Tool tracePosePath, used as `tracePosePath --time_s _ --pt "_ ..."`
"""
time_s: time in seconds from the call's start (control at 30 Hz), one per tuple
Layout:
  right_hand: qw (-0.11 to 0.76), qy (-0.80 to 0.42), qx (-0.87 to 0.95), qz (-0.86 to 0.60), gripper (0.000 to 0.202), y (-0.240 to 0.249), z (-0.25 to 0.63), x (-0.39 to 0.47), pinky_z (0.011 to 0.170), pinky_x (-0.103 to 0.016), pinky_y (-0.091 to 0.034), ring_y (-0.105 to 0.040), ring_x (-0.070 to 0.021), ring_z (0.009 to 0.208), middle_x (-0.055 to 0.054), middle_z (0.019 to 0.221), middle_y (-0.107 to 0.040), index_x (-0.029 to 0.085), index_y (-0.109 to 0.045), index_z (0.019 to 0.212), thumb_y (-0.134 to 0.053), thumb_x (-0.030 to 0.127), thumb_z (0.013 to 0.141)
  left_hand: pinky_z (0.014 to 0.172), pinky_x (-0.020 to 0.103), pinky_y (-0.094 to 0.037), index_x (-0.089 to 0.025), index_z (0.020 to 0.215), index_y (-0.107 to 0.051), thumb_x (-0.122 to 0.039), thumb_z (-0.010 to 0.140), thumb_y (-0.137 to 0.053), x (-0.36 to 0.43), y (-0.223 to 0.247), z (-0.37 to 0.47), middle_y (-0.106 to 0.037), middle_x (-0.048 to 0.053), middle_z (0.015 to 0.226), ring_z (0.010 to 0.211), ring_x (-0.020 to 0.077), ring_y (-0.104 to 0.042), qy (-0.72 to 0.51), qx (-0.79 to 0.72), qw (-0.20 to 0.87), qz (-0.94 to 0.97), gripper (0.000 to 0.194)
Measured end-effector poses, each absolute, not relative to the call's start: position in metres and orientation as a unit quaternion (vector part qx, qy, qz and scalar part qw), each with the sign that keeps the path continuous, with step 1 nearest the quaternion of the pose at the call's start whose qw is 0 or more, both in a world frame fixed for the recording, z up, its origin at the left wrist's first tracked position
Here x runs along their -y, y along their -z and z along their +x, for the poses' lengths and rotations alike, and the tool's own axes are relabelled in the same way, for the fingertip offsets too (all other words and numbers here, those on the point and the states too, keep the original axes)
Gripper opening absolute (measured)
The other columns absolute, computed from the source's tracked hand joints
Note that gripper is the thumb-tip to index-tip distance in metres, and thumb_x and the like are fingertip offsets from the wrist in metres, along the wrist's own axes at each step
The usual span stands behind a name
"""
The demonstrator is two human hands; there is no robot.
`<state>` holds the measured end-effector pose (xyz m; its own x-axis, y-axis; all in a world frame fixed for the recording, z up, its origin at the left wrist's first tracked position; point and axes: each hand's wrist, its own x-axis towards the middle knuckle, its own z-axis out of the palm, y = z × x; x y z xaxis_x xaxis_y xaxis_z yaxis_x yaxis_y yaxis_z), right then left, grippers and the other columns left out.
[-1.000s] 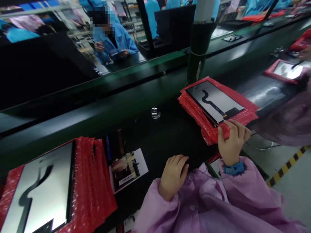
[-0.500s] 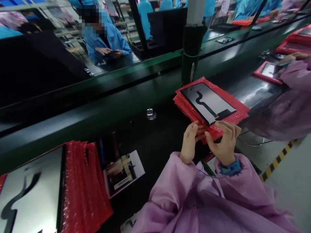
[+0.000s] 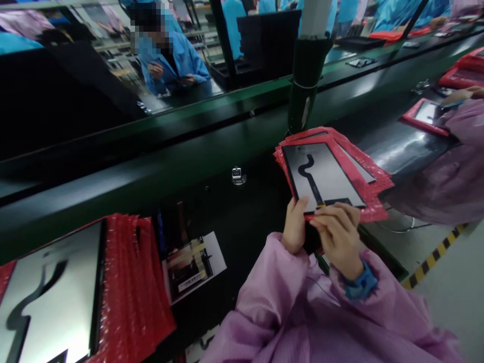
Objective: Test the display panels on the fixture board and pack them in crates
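Observation:
A display panel point(image 3: 333, 171) with a silver back and a curved black flex cable point(image 3: 308, 174) lies tilted toward me over a stack of red bubble-wrap sleeves point(image 3: 372, 194). My left hand point(image 3: 295, 224) grips its near left corner, thumb on top. At the near edge, by the cable's gold-coloured end, the fingers of my right hand point(image 3: 340, 234) are pinched together on the panel; their tips are partly hidden. Part of another panel point(image 3: 359, 165) shows beneath, on the stack.
At left, a larger-looking panel point(image 3: 56, 302) rests on red bubble wrap point(image 3: 132, 292). Near it lie a small taped part point(image 3: 189, 267) and a metal clip-like piece point(image 3: 237, 175). A green post point(image 3: 304, 80) stands behind the stack. A co-worker's pink sleeve point(image 3: 467, 121) is at right.
The top panel has shifted toward me and turned, uncovering another panel beneath. My left hand has closed on its corner, and my right fingers have come together at its near edge.

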<state>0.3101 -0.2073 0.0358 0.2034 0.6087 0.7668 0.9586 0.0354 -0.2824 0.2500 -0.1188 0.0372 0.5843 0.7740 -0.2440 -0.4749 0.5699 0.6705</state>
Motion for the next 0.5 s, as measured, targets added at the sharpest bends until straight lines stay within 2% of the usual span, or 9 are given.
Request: tracePosePath --time_s 0.1,0.2,0.27,0.37,0.5 --pt "0.388 0.166 0.654 -0.627 0.004 -0.046 0.284 0.214 0.096 -0.038 -0.046 -0.053 -0.0219 0.105 -0.006 0.101 -0.067 0.021 -0.063 0.092 -0.062 0.017 0.094 0.066 0.023 -0.051 -0.016 0.073 -0.067 -0.034 0.073 -0.078 0.124 -0.037 0.212 -0.067 -0.001 0.071 0.064 0.0119 -0.063 -0.376 -0.291 0.843 0.253 0.021" --pt "0.380 0.091 0.708 -0.588 0.005 -0.053 0.270 0.221 0.096 -0.037 -0.049 -0.053 -0.0220 0.107 -0.008 0.108 -0.066 0.019 -0.063 0.097 -0.059 0.023 0.096 0.072 0.024 -0.055 -0.016 0.084 -0.073 -0.036 0.070 -0.083 0.134 -0.025 0.164 -0.075 0.003 0.085 0.075 0.0154 -0.070 -0.390 -0.360 0.817 0.223 0.027" --pt "0.363 0.018 0.723 -0.588 0.012 -0.052 0.266 0.222 0.096 -0.038 -0.051 -0.054 -0.0226 0.110 -0.008 0.114 -0.066 0.020 -0.063 0.107 -0.057 0.026 0.097 0.080 0.029 -0.057 -0.017 0.094 -0.075 -0.038 0.065 -0.087 0.141 -0.011 0.132 -0.078 0.005 0.094 0.088 0.0213 -0.073 -0.403 -0.423 0.781 0.219 0.038" --pt "0.327 -0.091 0.670 -0.660 0.019 -0.035 0.266 0.215 0.096 -0.042 -0.054 -0.057 -0.0242 0.113 -0.010 0.119 -0.065 0.020 -0.061 0.114 -0.056 0.027 0.097 0.088 0.036 -0.058 -0.020 0.101 -0.074 -0.040 0.060 -0.089 0.149 0.010 0.095 -0.078 0.005 0.100 0.103 0.0278 -0.073 -0.398 -0.519 0.725 0.216 0.048" --pt "0.308 -0.217 0.562 -0.736 0.031 -0.001 0.270 0.195 0.095 -0.050 -0.055 -0.063 -0.0274 0.110 -0.012 0.117 -0.067 0.019 -0.059 0.122 -0.060 0.026 0.092 0.093 0.039 -0.057 -0.022 0.098 -0.073 -0.044 0.060 -0.088 0.155 0.023 0.070 -0.078 0.003 0.098 0.104 0.0266 -0.072 -0.380 -0.570 0.696 0.213 0.046"
